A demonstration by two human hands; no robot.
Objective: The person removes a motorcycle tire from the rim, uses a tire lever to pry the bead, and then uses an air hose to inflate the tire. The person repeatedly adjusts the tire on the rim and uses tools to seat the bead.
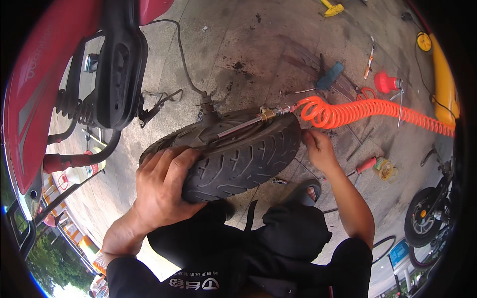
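Note:
A black tyred wheel (238,169) is held at a slant above my knees, a dark cable running from its axle. My left hand (166,181) grips the tread at its left, fingers over the top edge. My right hand (315,151) has its fingers curled at the tyre's right edge, holding it; the fingertips are partly hidden. A metal air fitting with a brass part (268,115) lies across the top of the wheel, joined to a coiled orange hose (338,114) that stretches off to the right.
A red scooter body (37,89) fills the left. On the pavement lie a yellow tool (332,9), a red funnel-like item (385,82), a blue-grey object (329,75), a jar (385,170) and several tools. A yellow cylinder (442,84) and another wheel (422,216) are at the right.

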